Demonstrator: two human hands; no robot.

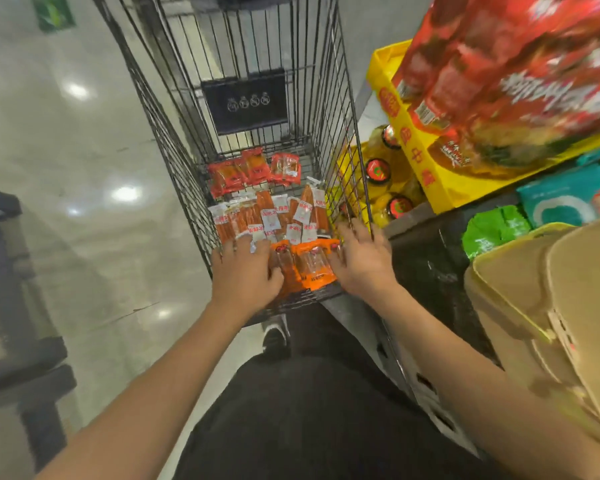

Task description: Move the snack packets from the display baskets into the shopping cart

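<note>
While both arms reach down into the shopping cart [174, 109] at the centre of the frame, the left hand [245, 271] and right hand [359, 261] rest with fingers spread and relaxed on either side of orange snack packets [307, 268], holding nothing. This looks like the setting-down step; next the hands likely need to lift clear and reach for more. Further up the cart floor lie red packets [253, 169] and white-labelled sticks [274, 213]. Yellow display trays [426, 168] stand at right
</note>
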